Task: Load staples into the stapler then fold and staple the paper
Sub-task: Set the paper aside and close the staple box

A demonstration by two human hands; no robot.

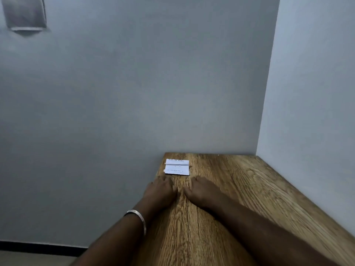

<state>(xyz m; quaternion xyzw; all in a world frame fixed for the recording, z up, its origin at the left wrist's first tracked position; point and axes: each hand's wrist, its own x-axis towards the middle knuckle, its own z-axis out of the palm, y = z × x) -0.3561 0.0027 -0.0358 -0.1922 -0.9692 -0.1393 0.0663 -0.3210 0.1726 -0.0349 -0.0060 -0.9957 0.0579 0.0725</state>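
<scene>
A small white folded paper (177,167) with printed text lies flat near the far left corner of the wooden table (240,189). Two small marks that look like staples show near its fold. My left hand (161,190) rests palm down on the table just in front of the paper, at the table's left edge. My right hand (201,190) lies palm down beside it, a little to the right. Both hands are apart from the paper and hold nothing. No stapler or staples are in view.
The table stands in a corner, with a grey wall (134,93) behind and another wall (311,93) along its right side. A metal bangle (138,217) is on my left wrist. The table's left edge drops to the floor (28,258).
</scene>
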